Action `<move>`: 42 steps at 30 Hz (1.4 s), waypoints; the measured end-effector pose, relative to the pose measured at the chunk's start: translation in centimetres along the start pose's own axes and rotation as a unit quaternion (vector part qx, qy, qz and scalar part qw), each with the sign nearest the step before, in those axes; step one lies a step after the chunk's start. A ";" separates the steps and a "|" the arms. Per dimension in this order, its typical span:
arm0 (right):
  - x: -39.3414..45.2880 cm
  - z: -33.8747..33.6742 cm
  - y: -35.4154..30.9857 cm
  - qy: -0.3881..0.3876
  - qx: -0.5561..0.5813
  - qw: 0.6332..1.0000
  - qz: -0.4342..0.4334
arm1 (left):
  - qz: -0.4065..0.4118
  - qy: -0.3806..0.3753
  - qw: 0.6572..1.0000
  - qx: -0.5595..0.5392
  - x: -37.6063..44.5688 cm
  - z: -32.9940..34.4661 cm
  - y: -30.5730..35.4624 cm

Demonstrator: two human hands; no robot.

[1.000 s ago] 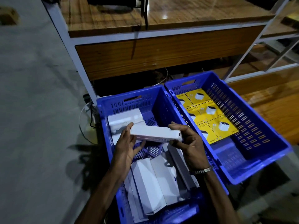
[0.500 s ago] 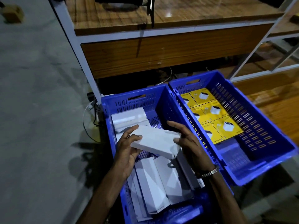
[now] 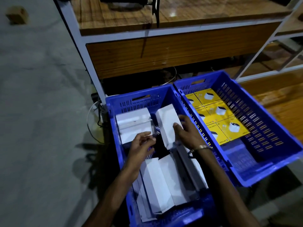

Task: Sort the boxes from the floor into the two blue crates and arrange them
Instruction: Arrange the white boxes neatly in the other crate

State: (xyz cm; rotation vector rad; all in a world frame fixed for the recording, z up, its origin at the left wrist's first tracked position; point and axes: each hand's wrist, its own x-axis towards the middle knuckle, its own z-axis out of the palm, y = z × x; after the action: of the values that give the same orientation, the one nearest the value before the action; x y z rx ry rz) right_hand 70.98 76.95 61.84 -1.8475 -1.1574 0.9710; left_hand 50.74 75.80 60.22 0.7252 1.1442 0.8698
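Note:
Two blue crates stand side by side on the floor. The left crate (image 3: 114,104) holds white boxes: a stack at its back left (image 3: 132,122) and several lying loose at its near end (image 3: 157,182). My right hand (image 3: 188,135) grips a long white box (image 3: 164,123) that lies lengthwise at the crate's back right, thumb on top. My left hand (image 3: 141,148) hovers beside it, its loosely curled fingertips at the stack's near edge, holding nothing. The right crate (image 3: 265,115) holds yellow boxes (image 3: 218,112) laid flat in rows at its far end.
A wooden table (image 3: 164,51) with a white metal frame stands right behind the crates. Cables (image 3: 91,115) hang by its leg at the left crate's corner. Grey concrete floor spreads to the left, with a small brown block (image 3: 17,14) far off. Wooden boards (image 3: 278,102) lie at right.
The white box, held crosswise by both hands above the crate, has been turned lengthwise and lowered to the back right. My left hand has let go of it.

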 end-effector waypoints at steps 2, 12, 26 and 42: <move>2.7 1.0 0.4 0.013 -0.095 0.995 -0.004 | 0.034 -0.004 0.994 0.101 0.3 0.2 -0.7; 9.9 5.3 2.2 -0.075 -0.237 0.966 0.072 | -0.020 -0.035 0.949 0.314 1.7 -0.7 -2.8; 3.2 -1.2 0.5 -0.152 -0.108 0.982 -0.028 | -0.099 -0.130 0.722 0.672 0.3 -0.6 -2.8; -7.7 -3.5 3.6 -0.094 0.141 0.985 -0.010 | 0.051 -0.064 0.920 0.383 -2.0 -0.9 4.1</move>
State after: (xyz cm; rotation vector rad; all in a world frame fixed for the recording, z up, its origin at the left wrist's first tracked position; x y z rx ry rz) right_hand 73.01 67.95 61.94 -1.5427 -1.0822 1.2507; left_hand 48.67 76.14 64.41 1.4707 1.3383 0.4245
